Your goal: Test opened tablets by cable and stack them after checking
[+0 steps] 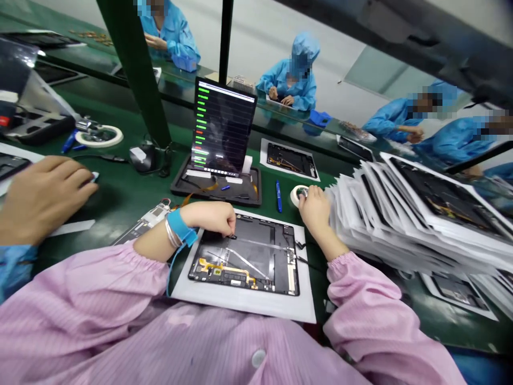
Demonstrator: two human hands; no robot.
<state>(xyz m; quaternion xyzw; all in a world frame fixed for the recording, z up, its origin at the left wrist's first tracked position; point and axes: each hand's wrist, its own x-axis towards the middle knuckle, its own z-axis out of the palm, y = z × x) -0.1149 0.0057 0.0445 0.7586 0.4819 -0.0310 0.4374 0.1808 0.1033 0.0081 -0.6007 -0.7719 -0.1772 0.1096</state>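
An opened tablet housing [256, 256], dark inside with orange flex cables and thin white strips, lies on a white sheet [240, 305] before me. My left hand [212, 218], a blue wrist strap [180, 227] on its wrist, is over the housing's upper left part. Its fingers are closed at a small dark piece, too small to name. To the right, beyond the housing, my right hand [316, 209] has its fingers closed at the edge of a white roll of tape [295, 197]. A blue pen [278, 197] lies between the hands.
Behind the housing a lit screen [224, 128] stands in a black tray [216, 195]. On the right rises a tall stack of white sheets [385, 224] with tablet housings. At left, a co-worker's hand [48, 192] reaches in. Several people in blue sit across the bench.
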